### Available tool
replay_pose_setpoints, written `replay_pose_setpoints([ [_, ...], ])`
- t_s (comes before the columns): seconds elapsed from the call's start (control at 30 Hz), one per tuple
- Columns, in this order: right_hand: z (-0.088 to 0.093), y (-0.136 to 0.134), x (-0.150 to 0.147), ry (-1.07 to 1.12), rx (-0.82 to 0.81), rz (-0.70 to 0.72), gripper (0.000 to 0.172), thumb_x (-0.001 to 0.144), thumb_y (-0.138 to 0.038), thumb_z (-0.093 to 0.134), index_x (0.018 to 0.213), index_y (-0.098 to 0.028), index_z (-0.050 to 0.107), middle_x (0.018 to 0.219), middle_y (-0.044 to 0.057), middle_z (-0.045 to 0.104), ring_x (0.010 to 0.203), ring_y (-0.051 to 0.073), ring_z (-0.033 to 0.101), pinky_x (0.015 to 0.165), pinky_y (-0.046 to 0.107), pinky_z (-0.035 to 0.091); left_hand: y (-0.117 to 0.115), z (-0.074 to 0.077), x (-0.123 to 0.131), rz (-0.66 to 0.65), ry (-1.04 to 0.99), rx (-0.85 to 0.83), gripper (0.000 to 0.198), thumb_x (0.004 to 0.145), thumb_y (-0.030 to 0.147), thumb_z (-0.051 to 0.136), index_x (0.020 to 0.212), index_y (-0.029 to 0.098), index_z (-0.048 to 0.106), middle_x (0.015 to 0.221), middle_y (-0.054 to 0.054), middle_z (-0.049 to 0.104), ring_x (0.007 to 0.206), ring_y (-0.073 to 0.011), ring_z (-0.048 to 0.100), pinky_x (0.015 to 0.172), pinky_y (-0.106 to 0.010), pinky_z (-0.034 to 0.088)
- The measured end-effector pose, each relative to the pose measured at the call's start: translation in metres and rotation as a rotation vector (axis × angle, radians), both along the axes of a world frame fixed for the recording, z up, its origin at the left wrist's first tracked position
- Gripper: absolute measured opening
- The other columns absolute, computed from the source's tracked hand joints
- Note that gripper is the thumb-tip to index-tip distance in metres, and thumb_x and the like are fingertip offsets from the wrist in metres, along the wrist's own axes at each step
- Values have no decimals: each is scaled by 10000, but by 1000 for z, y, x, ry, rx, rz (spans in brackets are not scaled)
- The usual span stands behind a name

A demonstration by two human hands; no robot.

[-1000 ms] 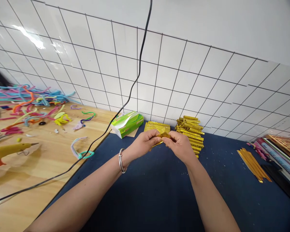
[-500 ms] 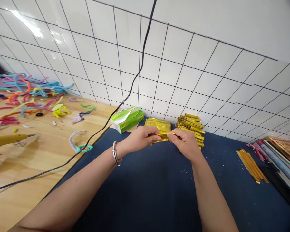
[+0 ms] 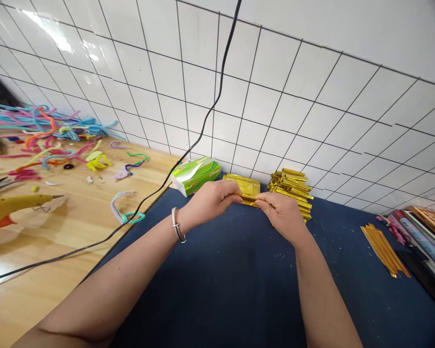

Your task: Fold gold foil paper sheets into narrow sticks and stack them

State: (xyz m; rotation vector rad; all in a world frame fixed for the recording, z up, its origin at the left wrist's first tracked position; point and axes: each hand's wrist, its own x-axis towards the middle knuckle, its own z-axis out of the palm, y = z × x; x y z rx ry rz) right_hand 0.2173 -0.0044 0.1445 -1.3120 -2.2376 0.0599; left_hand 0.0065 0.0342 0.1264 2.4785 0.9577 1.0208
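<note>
Between my two hands stretches a narrow strip of gold foil (image 3: 249, 197), pinched at both ends. My left hand (image 3: 217, 197), with a silver bangle (image 3: 177, 225) on its wrist, closes thumb and fingers on the left end. On the right end, my right hand (image 3: 281, 212) grips with thumb and forefinger. Just behind the strip lies a flat gold foil bundle (image 3: 244, 182), partly covered by my hands. A loose pile of folded gold foil strips (image 3: 292, 186) sits behind my right hand, against the wall.
A green tissue pack (image 3: 195, 176) lies left of the foil. Flat gold strips (image 3: 384, 249) and stacked books (image 3: 422, 246) are at right. On the wooden table are a yellow glue gun (image 3: 14, 208) and colourful pipe cleaners (image 3: 50, 128). A black cable (image 3: 163, 181) crosses the view.
The strip between my hands has turned and now shows a thinner edge. My fingers have shifted slightly on it. The whole view has moved a little, so things appear further right.
</note>
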Motion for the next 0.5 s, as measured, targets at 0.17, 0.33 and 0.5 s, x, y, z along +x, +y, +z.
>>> replay_pose_setpoints([
  [0.17,-6,2,-5,-230,72,40,182,894,-268,493,892,-197,660,812,30,690,776,184,589,692,298,398,-3,-5,6,-49,70,43,142,877,226,496,837,156,613,777,-20,621,750,-135,574,671,-246,425],
  [0.33,-12,5,-4,-117,147,60,203,903,-266,478,935,-183,660,907,39,702,827,174,620,738,283,426,4,-7,3,-71,-128,-195,106,819,242,596,892,168,618,732,7,626,635,-95,562,579,-202,430],
  [0.5,-11,6,-3,-44,112,53,204,901,-277,482,921,-191,666,892,32,704,814,167,635,727,271,452,8,-14,4,-76,-292,-296,51,801,184,603,841,157,621,692,12,592,590,-77,539,549,-197,434],
])
